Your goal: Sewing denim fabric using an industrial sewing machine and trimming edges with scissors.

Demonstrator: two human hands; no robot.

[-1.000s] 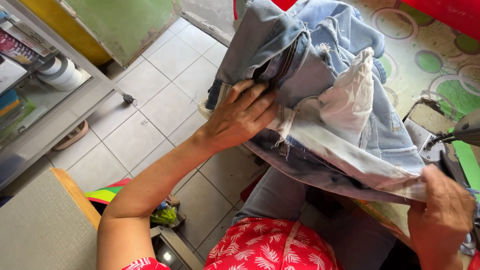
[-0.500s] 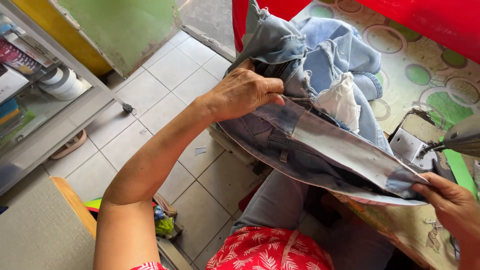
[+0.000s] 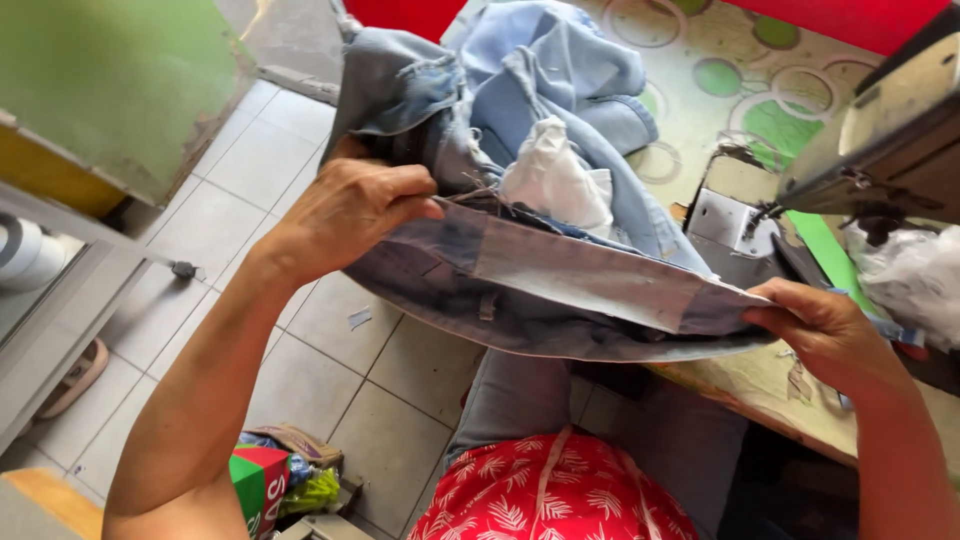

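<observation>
Nearest: red leaf-print top [image 3: 560,495], grey trousers over lap. Above it, L hand [image 3: 350,210] pinches one end of the jeans [image 3: 560,280] waistband, fingers pressed together; R hand [image 3: 825,335] pinches the other end, band stretched taut btwn them. White pocket lining [image 3: 555,180] sticks up. Rest of denim heaped on patterned table [image 3: 700,110], sewing machine [image 3: 880,150] just beside R hand.

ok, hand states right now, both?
Left hand: closed, gripping the jeans at the waistband.
Right hand: closed, pinching the waistband's other end.
</observation>
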